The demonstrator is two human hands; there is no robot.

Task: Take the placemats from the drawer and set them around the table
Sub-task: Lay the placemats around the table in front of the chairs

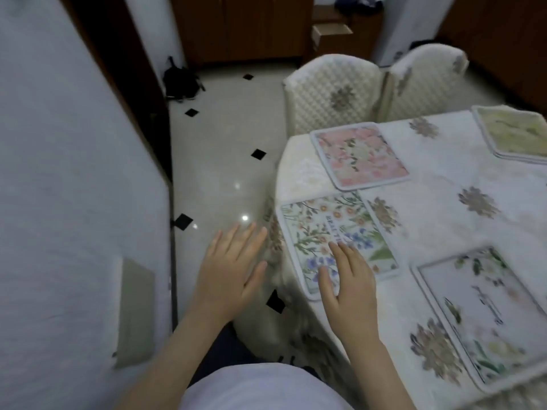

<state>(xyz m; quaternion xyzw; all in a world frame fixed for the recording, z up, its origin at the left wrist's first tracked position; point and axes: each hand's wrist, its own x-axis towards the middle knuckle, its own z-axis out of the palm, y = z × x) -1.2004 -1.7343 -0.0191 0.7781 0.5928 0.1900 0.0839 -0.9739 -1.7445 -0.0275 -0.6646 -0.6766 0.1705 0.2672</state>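
Resting flat with fingers spread, the right hand (pixel 347 279) presses the blue-flowered placemat (pixel 337 241) onto the worktop (pixel 438 208); the left hand (pixel 229 270) hovers open, empty, left of it.

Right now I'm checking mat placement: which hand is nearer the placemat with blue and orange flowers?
Right. The right hand lies flat on that placemat; the left hand hovers open beside the table, over the floor.
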